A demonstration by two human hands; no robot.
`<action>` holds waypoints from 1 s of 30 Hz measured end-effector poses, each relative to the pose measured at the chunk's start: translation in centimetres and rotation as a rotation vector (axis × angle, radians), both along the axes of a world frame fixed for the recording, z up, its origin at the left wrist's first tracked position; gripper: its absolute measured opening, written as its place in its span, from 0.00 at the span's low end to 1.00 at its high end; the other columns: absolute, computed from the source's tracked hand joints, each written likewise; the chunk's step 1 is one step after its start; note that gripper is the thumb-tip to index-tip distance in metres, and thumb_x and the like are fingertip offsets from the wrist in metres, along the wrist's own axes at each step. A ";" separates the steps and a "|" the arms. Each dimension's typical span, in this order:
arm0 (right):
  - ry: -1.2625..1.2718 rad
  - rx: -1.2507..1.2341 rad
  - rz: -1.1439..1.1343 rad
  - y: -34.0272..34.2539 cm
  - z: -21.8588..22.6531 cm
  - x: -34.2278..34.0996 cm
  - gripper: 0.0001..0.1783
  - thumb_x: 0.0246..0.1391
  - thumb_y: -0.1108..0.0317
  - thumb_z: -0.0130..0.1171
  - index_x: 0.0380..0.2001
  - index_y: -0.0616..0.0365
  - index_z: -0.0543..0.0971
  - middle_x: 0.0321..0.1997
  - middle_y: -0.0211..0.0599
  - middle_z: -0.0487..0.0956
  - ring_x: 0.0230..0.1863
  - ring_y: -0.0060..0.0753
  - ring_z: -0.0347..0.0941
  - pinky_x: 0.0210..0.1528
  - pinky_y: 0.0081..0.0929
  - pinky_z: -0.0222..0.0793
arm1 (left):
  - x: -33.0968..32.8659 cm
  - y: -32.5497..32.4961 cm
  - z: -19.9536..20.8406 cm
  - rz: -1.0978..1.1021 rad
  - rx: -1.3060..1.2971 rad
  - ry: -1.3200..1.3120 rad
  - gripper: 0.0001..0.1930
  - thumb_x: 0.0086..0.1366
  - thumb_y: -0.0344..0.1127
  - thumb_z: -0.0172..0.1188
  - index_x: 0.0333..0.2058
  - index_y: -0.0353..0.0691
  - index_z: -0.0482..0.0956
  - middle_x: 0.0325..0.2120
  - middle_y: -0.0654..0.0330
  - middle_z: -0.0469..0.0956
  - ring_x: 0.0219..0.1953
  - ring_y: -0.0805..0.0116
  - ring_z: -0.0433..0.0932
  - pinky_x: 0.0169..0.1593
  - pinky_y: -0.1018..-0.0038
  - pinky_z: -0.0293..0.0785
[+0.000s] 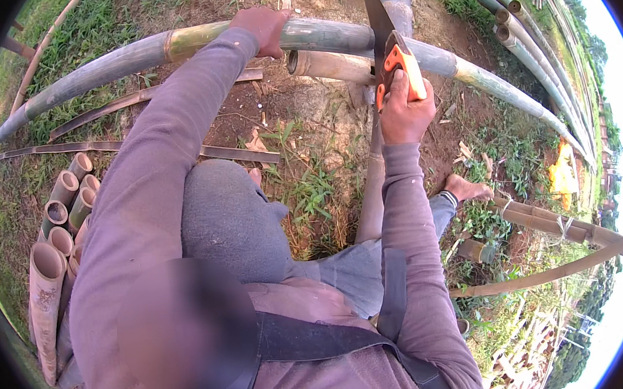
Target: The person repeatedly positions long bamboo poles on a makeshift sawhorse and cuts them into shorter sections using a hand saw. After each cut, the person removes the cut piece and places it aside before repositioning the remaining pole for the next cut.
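Note:
A long bamboo pole (328,34) runs across in front of me, bending at both ends through the lens. My left hand (263,31) is closed over its top, left of the middle. In my right hand (406,114) is a handsaw (402,67), gripped by its orange and black handle. The dark saw blade (376,5) points away from me and crosses the pole; whether its teeth are in the bamboo I cannot tell. Beneath the pole at that spot lie a short bamboo piece (327,65) and a thicker bamboo post (396,12).
Cut bamboo tubes (45,263) stand bundled at my left. Split strips (239,153) lie on the soil before my knee. Several long poles (534,52) rest at the far right. Nearer right are a bamboo rail (548,223), a yellow object (563,175) and scattered chips (519,368).

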State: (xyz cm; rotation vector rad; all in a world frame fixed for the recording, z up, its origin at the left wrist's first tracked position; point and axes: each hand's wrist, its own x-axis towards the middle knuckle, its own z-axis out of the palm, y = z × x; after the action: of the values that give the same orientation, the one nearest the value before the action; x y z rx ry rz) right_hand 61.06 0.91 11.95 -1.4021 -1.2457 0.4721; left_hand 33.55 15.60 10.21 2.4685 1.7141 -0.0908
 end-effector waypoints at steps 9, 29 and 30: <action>0.039 -0.041 0.008 -22.0 -1.2 1.5 0.13 0.70 0.68 0.60 0.47 0.68 0.72 0.23 0.32 0.75 0.19 0.16 0.70 0.22 0.17 0.69 | -1.8 -0.4 0.3 0.013 -0.046 0.018 0.42 0.49 0.49 0.77 0.63 0.45 0.74 0.44 0.51 0.86 0.48 0.50 0.86 0.52 0.54 0.84; 0.165 -0.071 0.015 -13.9 -2.0 0.7 0.12 0.68 0.70 0.62 0.47 0.66 0.73 0.26 0.33 0.77 0.21 0.18 0.73 0.25 0.17 0.71 | -1.6 0.1 -0.7 0.013 0.009 -0.027 0.44 0.48 0.48 0.78 0.65 0.47 0.74 0.45 0.49 0.86 0.48 0.48 0.86 0.51 0.53 0.84; 0.240 -0.042 0.019 -8.1 -2.2 0.3 0.11 0.68 0.69 0.65 0.45 0.64 0.74 0.25 0.30 0.77 0.24 0.17 0.72 0.28 0.18 0.72 | -1.1 -0.3 -1.1 0.010 0.007 -0.036 0.44 0.48 0.48 0.78 0.65 0.47 0.74 0.44 0.49 0.86 0.48 0.48 0.86 0.52 0.53 0.84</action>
State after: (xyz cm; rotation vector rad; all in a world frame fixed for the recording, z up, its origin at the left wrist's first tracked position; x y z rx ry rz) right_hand 61.35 -7.22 9.77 -1.3267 -1.0603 0.6629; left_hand 32.41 15.25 9.10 2.4503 1.7155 -0.0396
